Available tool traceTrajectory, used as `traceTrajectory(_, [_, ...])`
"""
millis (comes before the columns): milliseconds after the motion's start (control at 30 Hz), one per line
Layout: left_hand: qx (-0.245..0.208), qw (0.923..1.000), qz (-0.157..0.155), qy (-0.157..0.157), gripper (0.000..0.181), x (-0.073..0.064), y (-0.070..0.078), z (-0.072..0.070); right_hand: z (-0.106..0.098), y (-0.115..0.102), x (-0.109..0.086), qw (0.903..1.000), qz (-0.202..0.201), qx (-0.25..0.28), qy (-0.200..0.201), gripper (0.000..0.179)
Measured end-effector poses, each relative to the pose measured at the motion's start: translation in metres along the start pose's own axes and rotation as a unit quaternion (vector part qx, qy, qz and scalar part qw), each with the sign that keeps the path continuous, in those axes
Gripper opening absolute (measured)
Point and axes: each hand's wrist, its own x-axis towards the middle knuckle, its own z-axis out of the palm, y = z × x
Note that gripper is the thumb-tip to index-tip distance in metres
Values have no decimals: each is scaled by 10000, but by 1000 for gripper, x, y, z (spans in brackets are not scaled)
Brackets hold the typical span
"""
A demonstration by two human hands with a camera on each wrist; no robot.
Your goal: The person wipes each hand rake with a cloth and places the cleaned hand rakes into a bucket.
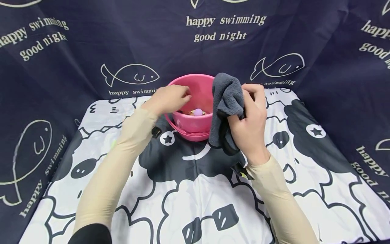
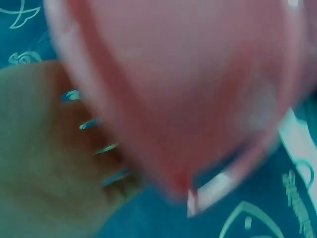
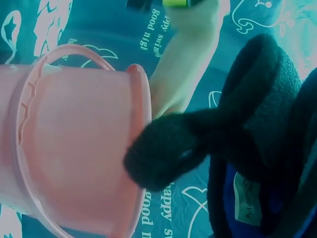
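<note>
A pink bucket [image 1: 192,123] with a swing handle stands at the far middle of the covered table. Over its left rim my left hand [image 1: 171,98] reaches, thumb and forefinger apart, with nothing visible between them. A pale purple ball [image 1: 198,112] lies inside among small brownish things, partly hidden by the near rim. My right hand [image 1: 251,117] grips a bunched grey fleece cloth [image 1: 228,95] with dark edging beside the bucket's right side. Part of the cloth hangs below the hand, and a pale label [image 3: 247,198] shows on it in the right wrist view.
A sheep-patterned cover [image 1: 195,193] lies over the table. Dark blue fabric [image 1: 225,51] with fish drawings and white lettering hangs close behind the bucket and along both sides. The bucket's handle [image 1: 182,133] hangs down at the front.
</note>
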Motion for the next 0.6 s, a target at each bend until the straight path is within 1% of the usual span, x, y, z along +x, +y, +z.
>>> traceTrajectory(67, [-9, 9978, -209, 632, 29, -23, -11, -1, 0, 0, 0, 10000, 40, 6, -5, 22])
traceTrajectory(100, [-13, 9958, -345, 849, 27, -35, -18, -1, 0, 1, 0, 10000, 50, -9, -11, 22])
traceTrajectory(133, [-41, 9939, -486, 990, 25, -49, -25, -1, 0, 1, 0, 10000, 54, -28, -23, 22])
traceTrajectory(167, [-90, 9924, -627, 1051, 24, -63, -33, 2, 0, 2, 0, 10000, 57, -45, -35, 23])
traceTrajectory(200, [-80, 9917, -762, 1031, 24, -76, -42, 6, 0, 2, 0, 10000, 63, -49, -49, 22])
traceTrajectory(267, [-20, 9911, -1067, 795, 27, -103, -62, 20, 0, 3, -1, 9999, 70, -47, -90, 23])
traceTrajectory(367, [93, 9885, -1504, 144, 32, -143, -96, 50, 0, 4, -2, 9998, 97, -3, -155, 23])
traceTrajectory(433, [104, 9819, -1852, -385, 37, -168, -116, 70, 2, 4, -3, 9998, 104, 14, -189, 23])
traceTrajectory(500, [17, 9740, -2113, -821, 41, -190, -131, 87, 4, 4, -3, 9997, 110, 33, -198, 23])
traceTrajectory(533, [-66, 9691, -2248, -1011, 43, -199, -136, 94, 5, 3, -3, 9997, 111, 48, -198, 23])
traceTrajectory(600, [-275, 9609, -2451, -1257, 45, -215, -141, 105, 7, 3, -3, 9997, 109, 85, -204, 24])
